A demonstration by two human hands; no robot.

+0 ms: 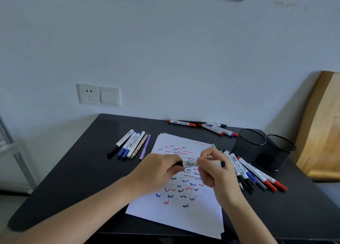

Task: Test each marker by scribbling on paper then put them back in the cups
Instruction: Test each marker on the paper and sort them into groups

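Above the scribbled paper (174, 218) on the black counter (82, 170) I hold a white, black-ended marker (191, 164) level. My left hand (156, 172) curls its fingers (173, 163) round the marker's left end; my right hand (217, 175) pinches its right half.

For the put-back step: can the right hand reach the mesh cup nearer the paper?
Probably yes: the right hand, holding a marker, is close to the mesh cup, its top open; only flat-lying loose markers lie between.
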